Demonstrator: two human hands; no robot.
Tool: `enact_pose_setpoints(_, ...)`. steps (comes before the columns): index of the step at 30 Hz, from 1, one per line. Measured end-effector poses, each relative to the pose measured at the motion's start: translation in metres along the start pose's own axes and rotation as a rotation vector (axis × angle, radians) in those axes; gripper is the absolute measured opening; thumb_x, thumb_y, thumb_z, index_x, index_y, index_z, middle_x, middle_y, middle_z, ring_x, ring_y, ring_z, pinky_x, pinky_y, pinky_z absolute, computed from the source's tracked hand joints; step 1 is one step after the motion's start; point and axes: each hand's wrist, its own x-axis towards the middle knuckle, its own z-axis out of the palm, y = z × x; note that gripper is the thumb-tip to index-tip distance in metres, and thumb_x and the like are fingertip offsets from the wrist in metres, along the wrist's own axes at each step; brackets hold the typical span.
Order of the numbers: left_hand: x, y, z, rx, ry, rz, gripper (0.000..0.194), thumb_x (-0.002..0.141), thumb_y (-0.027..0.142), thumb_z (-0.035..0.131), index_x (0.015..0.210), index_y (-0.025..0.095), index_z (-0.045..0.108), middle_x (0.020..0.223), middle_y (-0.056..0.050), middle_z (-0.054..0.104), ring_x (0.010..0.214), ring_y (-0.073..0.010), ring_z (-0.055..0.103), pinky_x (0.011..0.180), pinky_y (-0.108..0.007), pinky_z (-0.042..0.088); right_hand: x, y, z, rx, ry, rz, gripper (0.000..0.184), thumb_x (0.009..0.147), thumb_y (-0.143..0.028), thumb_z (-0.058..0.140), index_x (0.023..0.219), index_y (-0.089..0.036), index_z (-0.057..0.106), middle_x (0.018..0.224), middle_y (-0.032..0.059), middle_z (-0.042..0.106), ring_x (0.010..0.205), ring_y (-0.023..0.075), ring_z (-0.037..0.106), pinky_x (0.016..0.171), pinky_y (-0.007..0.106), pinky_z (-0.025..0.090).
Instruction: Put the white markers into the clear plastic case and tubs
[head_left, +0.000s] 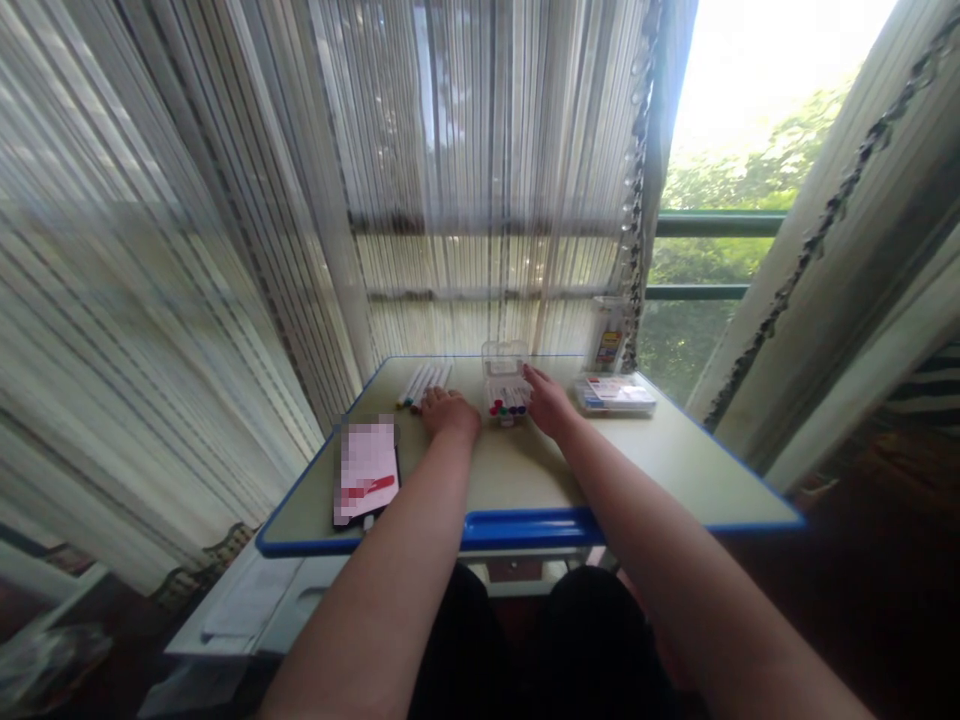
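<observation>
My left hand (pixel 448 412) rests on the beige table (pixel 525 470), fingers curled down at the near ends of a row of white marker pens (pixel 424 384). My right hand (pixel 547 400) lies against the right side of a clear plastic case (pixel 505 384) that holds several colour-capped markers; its fingers stretch forward along the case. The case lid stands open at the back.
A phone or tablet (pixel 365 470) lies at the table's near left corner. A flat clear box (pixel 615 394) sits at the far right, with a clear upright package (pixel 607 335) behind it. Sheer curtains hang close behind the table. The blue table edge (pixel 525 528) is near my lap.
</observation>
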Motion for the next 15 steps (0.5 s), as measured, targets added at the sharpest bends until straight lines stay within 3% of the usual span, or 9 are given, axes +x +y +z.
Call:
enact_pose_setpoints(3, -0.001, 0.000, -0.002, 0.010, 0.009, 0.030, 0.048, 0.082, 0.030, 0.042, 0.121, 0.006, 0.058, 0.137, -0.019, 0.046, 0.132, -0.0330, 0.032, 0.107, -0.043, 0.027, 0.000, -0.001, 0.001, 0.006, 0.011, 0.010, 0.014, 0.084, -0.029, 0.053, 0.090, -0.020, 0.061, 0.086, 0.0046, 0.071, 0.087, 0.0194, 0.067, 0.071, 0.030, 0.055)
enact_pose_setpoints(7, -0.007, 0.001, -0.010, 0.001, 0.108, 0.053, 0.039, 0.080, 0.026, 0.044, 0.109, 0.010, 0.064, 0.118, -0.020, 0.057, 0.113, -0.0344, 0.048, 0.088, -0.044, 0.042, 0.001, -0.001, 0.000, -0.016, 0.018, 0.028, 0.014, 0.085, -0.030, 0.052, 0.086, -0.019, 0.060, 0.083, 0.0056, 0.070, 0.085, 0.0196, 0.068, 0.067, 0.029, 0.054)
enact_pose_setpoints(10, -0.009, 0.002, -0.014, 0.001, 0.166, 0.041, 0.036, 0.080, 0.022, 0.042, 0.107, 0.013, 0.064, 0.115, -0.020, 0.057, 0.108, -0.0336, 0.050, 0.081, -0.043, 0.044, 0.002, 0.000, -0.002, -0.028, 0.007, 0.007, 0.014, 0.085, -0.031, 0.052, 0.088, -0.019, 0.060, 0.085, 0.0054, 0.070, 0.085, 0.0193, 0.068, 0.066, 0.029, 0.054)
enact_pose_setpoints(15, -0.007, 0.002, -0.015, 0.027, -0.011, 0.031, 0.037, 0.083, 0.019, 0.038, 0.105, 0.016, 0.067, 0.113, -0.018, 0.061, 0.110, -0.0337, 0.050, 0.085, -0.046, 0.041, 0.005, 0.002, -0.004, -0.027, -0.017, -0.017, 0.018, 0.082, -0.033, 0.055, 0.095, -0.021, 0.058, 0.094, 0.0050, 0.069, 0.091, 0.0197, 0.066, 0.070, 0.030, 0.055)
